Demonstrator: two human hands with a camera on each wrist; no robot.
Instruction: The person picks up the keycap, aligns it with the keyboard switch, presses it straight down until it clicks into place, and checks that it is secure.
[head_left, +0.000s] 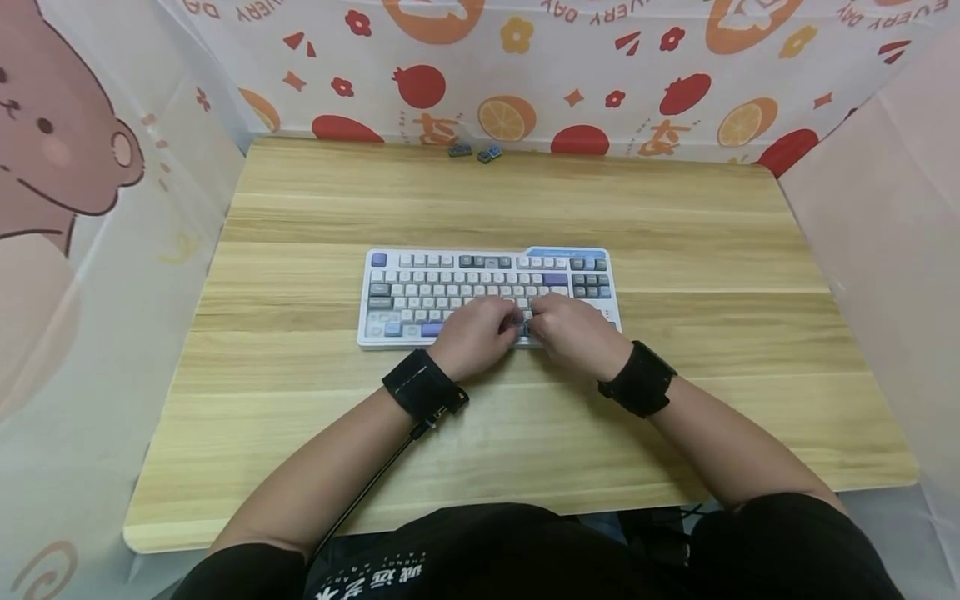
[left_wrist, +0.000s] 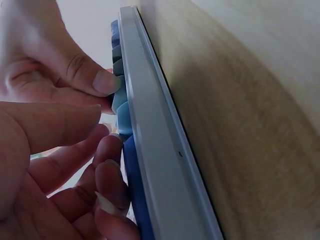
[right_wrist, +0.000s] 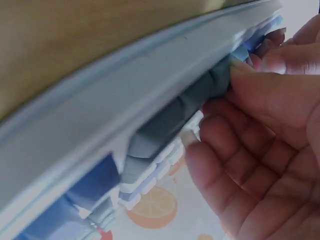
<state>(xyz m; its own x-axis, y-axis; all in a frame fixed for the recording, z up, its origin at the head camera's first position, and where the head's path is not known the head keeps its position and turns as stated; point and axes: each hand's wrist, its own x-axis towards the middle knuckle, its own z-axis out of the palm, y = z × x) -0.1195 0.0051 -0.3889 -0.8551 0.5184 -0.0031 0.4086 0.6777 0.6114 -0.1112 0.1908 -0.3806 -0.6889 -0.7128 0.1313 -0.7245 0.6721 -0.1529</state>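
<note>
A white keyboard [head_left: 442, 290] with white, grey, blue and purple keycaps lies mid-table, and both hands work over its front row. My right hand [head_left: 577, 333] pinches a dark grey-teal keycap [left_wrist: 119, 95] in that row between thumb and forefinger; its other fingers curl loosely over the keys in the right wrist view. Beside it, my left hand [head_left: 476, 335] rests its bent fingertips against the keys by the long blue spacebar [left_wrist: 136, 185]. The left thumb stands apart from those fingers, close to a light blue keycap [left_wrist: 124, 121].
Several small blue-grey keycaps [head_left: 460, 150] lie loose at the back edge of the wooden table [head_left: 315, 217]. A fruit-printed cloth [head_left: 480, 67] hangs behind the table. Each wrist wears a black band [head_left: 639, 379], and a cable [head_left: 375, 479] runs along the left forearm.
</note>
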